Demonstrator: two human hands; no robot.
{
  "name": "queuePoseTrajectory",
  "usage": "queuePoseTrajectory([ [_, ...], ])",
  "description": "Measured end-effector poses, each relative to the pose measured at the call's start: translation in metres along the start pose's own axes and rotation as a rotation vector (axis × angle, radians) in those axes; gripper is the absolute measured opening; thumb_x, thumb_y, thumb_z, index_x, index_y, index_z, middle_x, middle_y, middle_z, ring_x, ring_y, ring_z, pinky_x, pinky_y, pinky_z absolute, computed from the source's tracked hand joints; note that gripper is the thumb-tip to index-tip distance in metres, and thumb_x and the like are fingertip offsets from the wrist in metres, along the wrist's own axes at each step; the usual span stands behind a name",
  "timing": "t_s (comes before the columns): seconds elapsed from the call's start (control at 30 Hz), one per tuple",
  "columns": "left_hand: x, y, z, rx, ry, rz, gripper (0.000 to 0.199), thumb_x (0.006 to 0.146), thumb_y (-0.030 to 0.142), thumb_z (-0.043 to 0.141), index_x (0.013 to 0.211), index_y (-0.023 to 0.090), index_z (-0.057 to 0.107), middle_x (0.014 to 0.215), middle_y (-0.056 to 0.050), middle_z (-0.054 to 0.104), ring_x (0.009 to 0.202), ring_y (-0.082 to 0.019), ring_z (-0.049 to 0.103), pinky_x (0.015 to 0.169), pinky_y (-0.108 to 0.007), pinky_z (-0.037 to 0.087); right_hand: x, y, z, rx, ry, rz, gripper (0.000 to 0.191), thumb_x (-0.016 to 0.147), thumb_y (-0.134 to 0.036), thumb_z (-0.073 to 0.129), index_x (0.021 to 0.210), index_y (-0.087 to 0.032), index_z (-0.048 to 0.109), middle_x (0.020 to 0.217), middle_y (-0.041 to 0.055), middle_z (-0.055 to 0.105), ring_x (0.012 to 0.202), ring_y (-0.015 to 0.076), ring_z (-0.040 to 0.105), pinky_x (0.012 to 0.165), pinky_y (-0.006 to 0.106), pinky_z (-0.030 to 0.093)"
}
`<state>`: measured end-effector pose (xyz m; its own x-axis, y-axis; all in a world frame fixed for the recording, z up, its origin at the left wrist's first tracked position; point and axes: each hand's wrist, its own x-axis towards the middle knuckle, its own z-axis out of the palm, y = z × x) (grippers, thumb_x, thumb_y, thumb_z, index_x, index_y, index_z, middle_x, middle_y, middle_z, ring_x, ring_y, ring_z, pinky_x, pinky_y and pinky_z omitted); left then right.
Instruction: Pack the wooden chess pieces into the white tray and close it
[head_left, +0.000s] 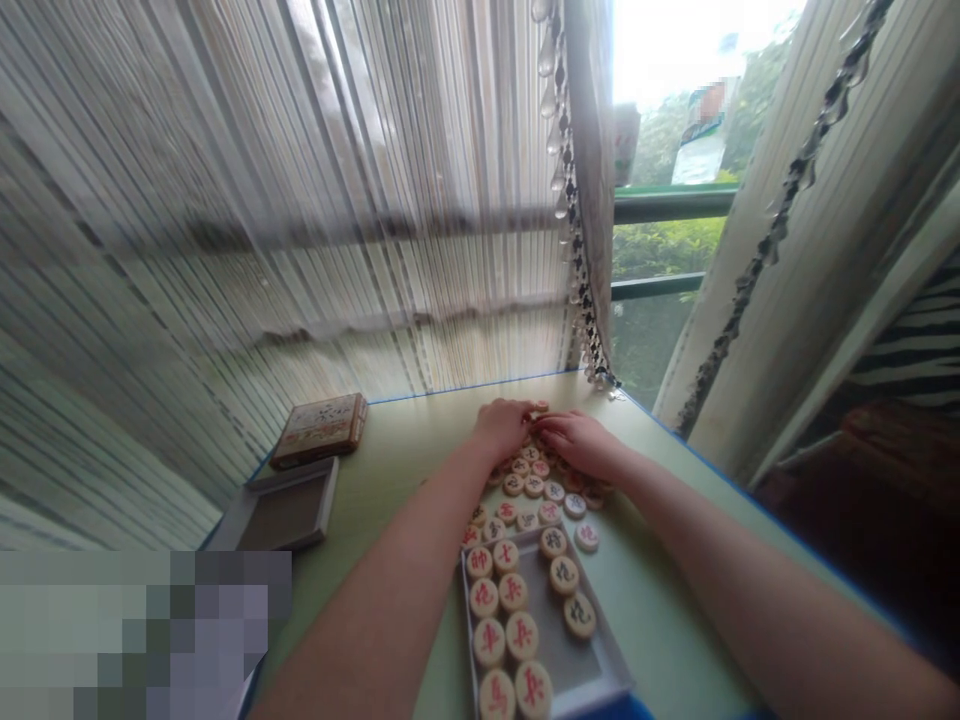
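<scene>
A loose pile of round wooden xiangqi pieces (533, 485) with red and black characters lies on the table. My left hand (502, 428) reaches over the pile's far side, its fingers stretched to the right onto the pieces and partly hidden. Close beside it, my right hand (579, 440) lies over the pile from the right, fingers extended and nearly meeting the left fingertips. Nearer me, a shallow grey box tray (559, 655) holds two columns of red pieces (512, 592) at its left and three black pieces (564, 575) along its right side.
A patterned brown box (321, 428) sits at the table's far left, with another shallow grey tray (289, 510) in front of it. String curtains (420, 250) hang behind the pale green table (405, 440). A window (667, 250) opens at the back right.
</scene>
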<state>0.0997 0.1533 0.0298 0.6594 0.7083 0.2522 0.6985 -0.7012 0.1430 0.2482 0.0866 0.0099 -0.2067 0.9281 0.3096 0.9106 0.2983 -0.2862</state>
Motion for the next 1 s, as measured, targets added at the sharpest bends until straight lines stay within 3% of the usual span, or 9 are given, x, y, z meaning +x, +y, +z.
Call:
queuePoseTrajectory([
  [0.2, 0.006, -0.003, 0.001, -0.161, 0.024, -0.022, 0.031, 0.073, 0.02, 0.052, 0.1, 0.023, 0.067, 0.096, -0.002, 0.069, 0.093, -0.019, 0.06, 0.086, -0.03, 0.044, -0.002, 0.003, -0.006, 0.007, 0.074, 0.067, 0.03, 0.078, -0.017, 0.045, 0.097, -0.022, 0.068, 0.105, 0.0041, 0.066, 0.098, 0.019, 0.056, 0.089, 0.031, 0.041],
  [0.47, 0.005, -0.008, 0.0, -0.302, -0.042, 0.002, 0.022, 0.073, 0.026, 0.055, 0.087, 0.019, 0.07, 0.087, -0.004, 0.07, 0.081, -0.018, 0.062, 0.077, -0.029, 0.046, -0.004, -0.002, -0.008, 0.12, 0.123, 0.127, 0.029, 0.074, -0.016, 0.05, 0.095, -0.024, 0.069, 0.092, 0.0036, 0.068, 0.089, 0.0189, 0.058, 0.082, 0.031, 0.044],
  [0.57, 0.005, -0.007, -0.001, -0.428, 0.032, -0.066, 0.023, 0.073, 0.028, 0.056, 0.086, 0.015, 0.069, 0.083, -0.006, 0.069, 0.078, -0.018, 0.061, 0.075, -0.03, 0.047, -0.003, 0.0, -0.007, 0.223, 0.171, 0.111, 0.033, 0.074, -0.017, 0.054, 0.104, -0.026, 0.063, 0.097, 0.0025, 0.067, 0.086, 0.0165, 0.059, 0.078, 0.03, 0.046],
  [0.67, 0.004, -0.005, -0.003, -0.692, 0.133, -0.111, 0.022, 0.074, 0.029, 0.057, 0.086, 0.014, 0.067, 0.083, -0.006, 0.069, 0.077, -0.016, 0.061, 0.075, -0.03, 0.048, -0.002, 0.004, -0.007, 0.273, 0.246, 0.058, 0.04, 0.072, -0.015, 0.057, 0.111, -0.025, 0.057, 0.101, 0.0032, 0.064, 0.086, 0.0143, 0.058, 0.076, 0.028, 0.047],
  [0.8, 0.002, -0.003, -0.014, -0.978, 0.104, -0.106, 0.024, 0.071, 0.031, 0.061, 0.086, 0.013, 0.067, 0.077, -0.005, 0.068, 0.066, -0.012, 0.059, 0.065, -0.027, 0.048, -0.003, 0.009, -0.012, 0.283, 0.334, 0.046, 0.029, 0.074, -0.021, 0.06, 0.102, -0.022, 0.06, 0.09, 0.0025, 0.065, 0.076, 0.0128, 0.057, 0.071, 0.027, 0.047],
  [1.0, -0.001, -0.01, -0.024, -1.033, 0.108, -0.157, 0.028, 0.066, 0.034, 0.066, 0.084, 0.013, 0.069, 0.071, -0.006, 0.067, 0.063, -0.011, 0.058, 0.066, -0.029, 0.049, -0.007, 0.003, -0.022, 0.311, 0.376, 0.016, 0.025, 0.074, -0.029, 0.062, 0.099, -0.023, 0.063, 0.083, 0.0013, 0.066, 0.07, 0.0121, 0.057, 0.068, 0.025, 0.045],
])
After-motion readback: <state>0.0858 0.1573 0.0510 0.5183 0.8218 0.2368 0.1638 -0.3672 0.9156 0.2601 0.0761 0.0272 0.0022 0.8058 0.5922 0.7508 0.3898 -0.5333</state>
